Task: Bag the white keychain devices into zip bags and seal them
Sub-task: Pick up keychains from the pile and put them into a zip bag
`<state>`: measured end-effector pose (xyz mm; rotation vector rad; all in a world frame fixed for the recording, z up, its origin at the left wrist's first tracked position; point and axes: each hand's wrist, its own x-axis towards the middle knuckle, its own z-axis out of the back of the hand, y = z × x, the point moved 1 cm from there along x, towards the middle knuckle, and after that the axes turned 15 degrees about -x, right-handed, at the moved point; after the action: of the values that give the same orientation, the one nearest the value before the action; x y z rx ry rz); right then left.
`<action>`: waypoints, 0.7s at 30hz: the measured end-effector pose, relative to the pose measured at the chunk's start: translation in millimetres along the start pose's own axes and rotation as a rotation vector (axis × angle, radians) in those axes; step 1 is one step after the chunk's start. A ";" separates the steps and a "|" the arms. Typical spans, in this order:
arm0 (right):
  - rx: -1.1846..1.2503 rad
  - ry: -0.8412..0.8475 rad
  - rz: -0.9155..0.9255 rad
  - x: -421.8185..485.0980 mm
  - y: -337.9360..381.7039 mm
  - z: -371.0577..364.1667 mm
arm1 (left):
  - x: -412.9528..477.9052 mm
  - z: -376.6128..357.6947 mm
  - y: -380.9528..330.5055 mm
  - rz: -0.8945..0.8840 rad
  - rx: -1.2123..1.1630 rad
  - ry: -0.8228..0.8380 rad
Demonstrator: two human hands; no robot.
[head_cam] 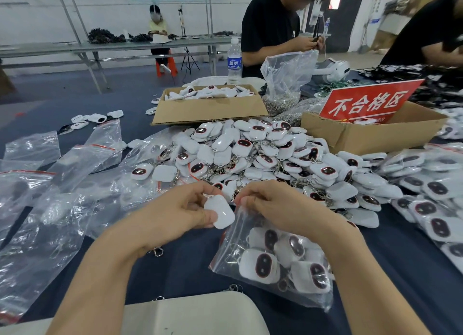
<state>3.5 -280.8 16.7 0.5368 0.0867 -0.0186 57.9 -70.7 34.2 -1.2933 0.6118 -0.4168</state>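
Head view: the left hand (179, 210) pinches a glossy white plastic keychain device (220, 215) by its edges, while the right hand (273, 209) grasps the limp clear zip bag (226, 254) at its mouth. The device is likely light, hard and slippery.

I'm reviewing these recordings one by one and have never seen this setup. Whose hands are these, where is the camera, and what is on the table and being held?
There is no machine here. A person works with bare hands, and the single picture comes from a wide-angle camera worn on their head, looking forward and down. The left hand holds a white keychain device at the mouth of a zip bag. The right hand pinches that bag at its top edge, and the bag is already partly filled. On the dark blue table are a pile of loose devices, empty zip bags to the left, filled bags to the right, and two cardboard boxes, one with a red sign. Other people work across the table.
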 end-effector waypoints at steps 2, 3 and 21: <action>-0.009 -0.015 0.003 0.4 -0.4 -0.2 | -1.0 2.0 1.5 -0.006 0.106 0.042; -0.019 -0.022 0.005 0.5 -0.6 -0.3 | -1.3 2.7 1.7 -0.006 0.125 0.067; 0.107 -0.072 0.015 -0.1 -1.0 -2.0 | -1.4 6.6 8.6 -0.024 -0.038 0.155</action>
<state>3.2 -280.7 14.5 0.6426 0.0112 -0.0284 60.5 -62.8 27.2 -1.3139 0.7381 -0.5316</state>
